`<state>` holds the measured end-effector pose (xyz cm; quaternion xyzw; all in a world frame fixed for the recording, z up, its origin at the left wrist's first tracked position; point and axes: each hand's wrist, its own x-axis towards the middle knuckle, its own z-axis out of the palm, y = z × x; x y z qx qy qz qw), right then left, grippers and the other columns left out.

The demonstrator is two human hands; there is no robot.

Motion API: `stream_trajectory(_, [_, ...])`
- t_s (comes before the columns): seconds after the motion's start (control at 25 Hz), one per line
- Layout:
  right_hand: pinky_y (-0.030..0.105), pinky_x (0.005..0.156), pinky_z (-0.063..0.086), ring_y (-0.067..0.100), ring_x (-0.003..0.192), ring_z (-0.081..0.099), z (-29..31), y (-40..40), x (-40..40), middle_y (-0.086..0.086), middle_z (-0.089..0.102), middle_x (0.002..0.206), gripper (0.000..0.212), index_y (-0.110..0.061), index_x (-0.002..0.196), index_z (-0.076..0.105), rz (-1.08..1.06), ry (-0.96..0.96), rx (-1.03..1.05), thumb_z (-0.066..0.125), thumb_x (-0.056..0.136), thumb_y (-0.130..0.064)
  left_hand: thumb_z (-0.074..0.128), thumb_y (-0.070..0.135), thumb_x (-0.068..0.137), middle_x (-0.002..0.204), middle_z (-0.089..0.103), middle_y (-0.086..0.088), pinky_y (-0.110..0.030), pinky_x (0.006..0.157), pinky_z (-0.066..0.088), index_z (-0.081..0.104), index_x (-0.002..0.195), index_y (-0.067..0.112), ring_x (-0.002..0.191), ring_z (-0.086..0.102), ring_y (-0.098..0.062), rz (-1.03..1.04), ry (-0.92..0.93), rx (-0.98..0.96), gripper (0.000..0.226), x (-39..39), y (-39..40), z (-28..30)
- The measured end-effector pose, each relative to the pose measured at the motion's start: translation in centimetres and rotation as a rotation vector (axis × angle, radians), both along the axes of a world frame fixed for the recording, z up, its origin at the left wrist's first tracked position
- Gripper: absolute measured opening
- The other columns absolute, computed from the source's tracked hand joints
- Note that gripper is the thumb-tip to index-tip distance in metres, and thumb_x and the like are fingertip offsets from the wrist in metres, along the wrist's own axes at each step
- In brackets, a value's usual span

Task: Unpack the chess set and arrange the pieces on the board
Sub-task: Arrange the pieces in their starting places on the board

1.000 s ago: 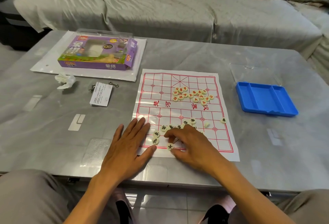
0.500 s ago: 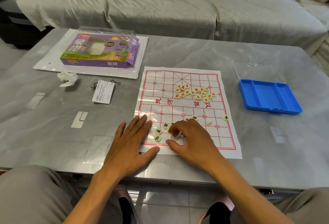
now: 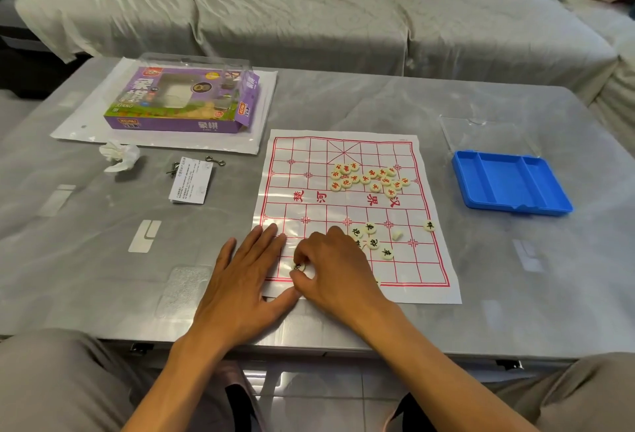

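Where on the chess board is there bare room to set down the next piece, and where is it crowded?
Bare: the board's far-left squares beyond the red characters, and its near-right corner. Crowded: the red-piece cluster far right, and the black pieces beside the right hand, which pinches one. The left hand covers the near-left corner.

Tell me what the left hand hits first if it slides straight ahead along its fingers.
The left hand points up the board's empty left columns; the way looks free to the board's far edge, though depth is uncertain.
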<state>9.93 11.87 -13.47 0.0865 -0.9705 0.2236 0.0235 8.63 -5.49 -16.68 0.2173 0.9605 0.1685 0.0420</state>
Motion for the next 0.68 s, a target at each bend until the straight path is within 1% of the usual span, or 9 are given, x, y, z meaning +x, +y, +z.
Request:
stream_trajectory(0.08, [0.029,0.076,0.043,0.015,0.095,0.049,0.0,-0.1,0.0,-0.002,0.065,0.099,0.021,-0.023,0.099,0.068,-0.002,0.003,-0.01,0.058,0.087,-0.037,0.013,0.081,0.078,0.157,-0.009,0.019,-0.036,0.12,-0.009,0.001,0.149,0.041,0.142,-0.015,0.004,-0.002,0.001,0.009,0.083,0.1,0.1,0.0])
stream_trajectory(0.2, [0.028,0.077,0.046,0.013,0.095,0.049,0.9,-0.1,0.2,-0.003,0.065,0.1,0.019,-0.022,0.099,0.068,0.013,-0.006,-0.043,0.061,0.086,-0.034,0.016,0.081,0.079,0.157,-0.008,0.019,-0.036,0.12,-0.008,0.001,0.148,0.042,0.142,-0.015,0.004,-0.001,0.003,0.011,0.081,0.1,0.0,-0.1])
stream_trajectory(0.28, [0.027,0.076,0.047,0.009,0.094,0.047,2.0,1.9,1.1,-0.008,0.064,0.099,0.018,-0.025,0.099,0.065,-0.01,0.01,-0.117,0.064,0.084,-0.034,0.017,0.081,0.079,0.157,-0.009,0.019,-0.037,0.12,-0.008,0.003,0.15,0.041,0.143,-0.014,0.003,-0.003,0.007,-0.004,0.083,0.0,0.0,-0.2])
stream_trajectory(0.36, [0.022,0.076,0.046,0.005,0.092,0.047,2.6,5.9,2.8,-0.015,0.061,0.098,0.018,-0.032,0.1,0.061,-0.078,-0.003,-0.176,0.066,0.083,-0.036,0.018,0.081,0.078,0.158,-0.008,0.018,-0.039,0.12,-0.006,0.005,0.151,0.038,0.144,-0.012,0.001,-0.004,0.007,-0.005,0.086,-0.1,0.0,-0.1])
stream_trajectory(0.44, [0.019,0.08,0.046,0.003,0.091,0.049,2.5,10.0,4.9,-0.021,0.058,0.1,0.021,-0.037,0.101,0.056,-0.158,-0.083,-0.15,0.067,0.084,-0.039,0.018,0.082,0.077,0.158,-0.007,0.018,-0.039,0.12,-0.005,0.004,0.151,0.038,0.144,-0.011,0.0,-0.003,0.006,-0.002,0.087,-0.1,0.0,0.0])
stream_trajectory(0.52, [0.016,0.083,0.045,0.003,0.089,0.054,1.8,12.1,6.1,-0.023,0.058,0.106,0.025,-0.039,0.103,0.052,-0.217,-0.173,-0.102,0.067,0.083,-0.043,0.017,0.082,0.077,0.158,-0.006,0.017,-0.039,0.12,-0.005,0.004,0.151,0.037,0.144,-0.011,0.001,-0.005,0.007,-0.017,0.087,-0.1,0.0,0.1])
stream_trajectory(0.6, [0.016,0.084,0.047,0.004,0.088,0.057,1.0,12.5,6.4,-0.021,0.059,0.11,0.026,-0.041,0.104,0.049,-0.21,-0.205,-0.074,0.066,0.084,-0.044,0.016,0.083,0.077,0.158,-0.005,0.017,-0.038,0.12,-0.005,0.004,0.151,0.037,0.144,-0.011,0.001,-0.007,0.007,-0.025,0.088,-0.1,0.0,0.2])
stream_trajectory(0.68, [0.019,0.085,0.051,0.005,0.089,0.058,0.7,12.3,6.5,-0.02,0.06,0.111,0.027,-0.043,0.103,0.047,-0.189,-0.208,-0.075,0.066,0.084,-0.042,0.016,0.083,0.077,0.158,-0.004,0.017,-0.038,0.12,-0.004,0.006,0.151,0.037,0.144,-0.01,0.001,-0.01,0.007,-0.022,0.088,-0.1,0.0,0.2])
